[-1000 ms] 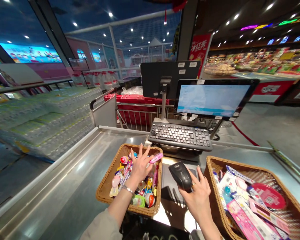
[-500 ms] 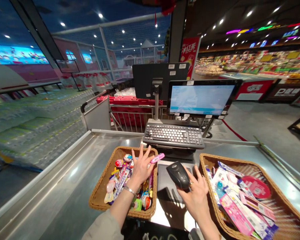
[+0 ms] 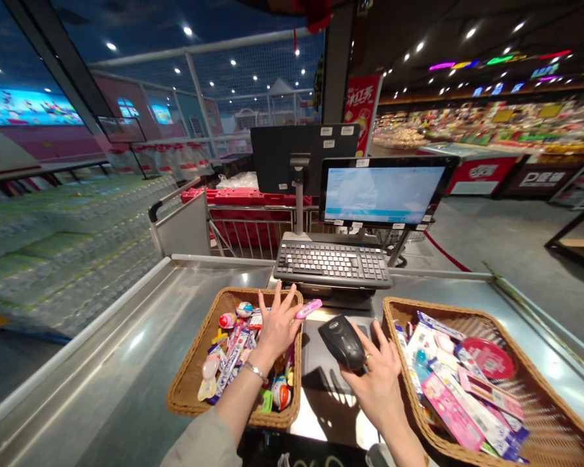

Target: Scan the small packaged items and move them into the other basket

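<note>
Our left hand (image 3: 276, 324), over the left basket (image 3: 189, 383), has its fingers spread, with the thumb and one finger pinching a pink stick (image 3: 309, 308). Our right hand (image 3: 377, 383) wraps the black scanner (image 3: 343, 340) near it. We think it best to turn the stick's label to the scanner and hold steady.

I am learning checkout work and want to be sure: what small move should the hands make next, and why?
Probably bring the pink item to the scanner: the left hand seems to pinch it above the rim of the wicker basket, and the right hand holds the scanner close beside it.
</note>
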The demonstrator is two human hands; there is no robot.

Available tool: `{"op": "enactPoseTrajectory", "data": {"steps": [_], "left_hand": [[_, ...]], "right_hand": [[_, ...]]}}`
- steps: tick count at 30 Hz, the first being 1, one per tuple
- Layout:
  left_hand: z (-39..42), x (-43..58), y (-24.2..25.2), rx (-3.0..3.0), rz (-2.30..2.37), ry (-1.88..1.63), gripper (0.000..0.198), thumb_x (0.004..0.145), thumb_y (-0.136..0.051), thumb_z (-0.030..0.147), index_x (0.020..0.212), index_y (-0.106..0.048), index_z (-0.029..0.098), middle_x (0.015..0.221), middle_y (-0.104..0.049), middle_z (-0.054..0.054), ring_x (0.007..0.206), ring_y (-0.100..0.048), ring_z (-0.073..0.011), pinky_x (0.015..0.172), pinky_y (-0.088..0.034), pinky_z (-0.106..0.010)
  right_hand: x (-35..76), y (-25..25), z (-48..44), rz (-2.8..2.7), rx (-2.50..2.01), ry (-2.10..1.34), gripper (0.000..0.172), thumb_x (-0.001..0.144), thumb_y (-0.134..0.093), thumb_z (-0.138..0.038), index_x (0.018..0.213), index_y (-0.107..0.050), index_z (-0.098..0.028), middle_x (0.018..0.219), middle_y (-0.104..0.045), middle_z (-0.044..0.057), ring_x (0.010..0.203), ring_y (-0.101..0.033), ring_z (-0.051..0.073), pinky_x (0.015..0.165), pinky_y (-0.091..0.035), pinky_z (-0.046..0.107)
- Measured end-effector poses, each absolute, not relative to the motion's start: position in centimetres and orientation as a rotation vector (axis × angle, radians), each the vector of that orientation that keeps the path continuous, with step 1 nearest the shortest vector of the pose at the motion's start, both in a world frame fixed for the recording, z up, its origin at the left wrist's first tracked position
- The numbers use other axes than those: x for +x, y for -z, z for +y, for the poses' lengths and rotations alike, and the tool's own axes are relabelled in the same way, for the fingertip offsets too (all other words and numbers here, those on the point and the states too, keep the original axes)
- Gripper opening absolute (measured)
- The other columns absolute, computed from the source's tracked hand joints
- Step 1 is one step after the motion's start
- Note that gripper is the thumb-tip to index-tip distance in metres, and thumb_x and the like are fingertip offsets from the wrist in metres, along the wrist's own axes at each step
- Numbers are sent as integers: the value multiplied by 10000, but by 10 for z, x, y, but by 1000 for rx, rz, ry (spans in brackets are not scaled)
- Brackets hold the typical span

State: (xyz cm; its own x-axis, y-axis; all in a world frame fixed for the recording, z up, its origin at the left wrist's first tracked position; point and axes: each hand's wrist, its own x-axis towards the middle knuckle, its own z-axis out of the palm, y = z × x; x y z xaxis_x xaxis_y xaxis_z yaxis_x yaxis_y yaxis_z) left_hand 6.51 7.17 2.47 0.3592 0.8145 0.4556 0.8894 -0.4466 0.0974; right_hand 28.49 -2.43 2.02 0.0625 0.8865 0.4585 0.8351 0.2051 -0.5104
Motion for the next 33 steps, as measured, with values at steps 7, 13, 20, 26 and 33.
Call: {"op": "enactPoseTrajectory", "data": {"steps": [7,13,20,26,33], "left_hand": [[73,70,-26,-2440,-1521,678,267,934,-512,371,1162,-651,368,1539,-367,43,1487,-127,-329,1122,-13,-740],[74,71,-26,-2458,-1502,735,278,926,-535,344,1176,-655,351,1530,-390,15,1483,-144,-335,1129,17,-726],[73,75,-27,-2437,-1461,810,264,918,-557,329,1159,-664,346,1508,-429,6,1474,-182,-344,1121,-14,-742],[73,76,-25,-2403,-1425,824,239,911,-565,320,1120,-680,331,1490,-454,-2,1467,-211,-342,1120,-44,-744],[74,78,-23,-2410,-1420,851,247,879,-614,312,1116,-680,334,1473,-478,-8,1463,-226,-332,1132,-24,-729]], "right_hand": [[286,-28,-25,-1765,-1616,-93,237,742,-649,-344,952,-741,-283,1302,-627,22,1410,-308,375,1085,-258,632],[285,-26,-27,-1776,-1621,-77,260,731,-657,-329,976,-740,-301,1312,-620,5,1417,-300,364,1099,-240,638],[287,-22,-30,-1818,-1616,-85,250,726,-642,-301,956,-740,-285,1337,-600,1,1419,-289,375,1099,-224,662],[288,-22,-31,-1825,-1586,2,296,721,-626,-273,1001,-723,-290,1353,-586,2,1411,-308,368,1078,-265,664],[289,-20,-33,-1827,-1578,44,322,712,-634,-270,1023,-716,-276,1337,-598,21,1408,-315,368,1071,-293,638]]}}
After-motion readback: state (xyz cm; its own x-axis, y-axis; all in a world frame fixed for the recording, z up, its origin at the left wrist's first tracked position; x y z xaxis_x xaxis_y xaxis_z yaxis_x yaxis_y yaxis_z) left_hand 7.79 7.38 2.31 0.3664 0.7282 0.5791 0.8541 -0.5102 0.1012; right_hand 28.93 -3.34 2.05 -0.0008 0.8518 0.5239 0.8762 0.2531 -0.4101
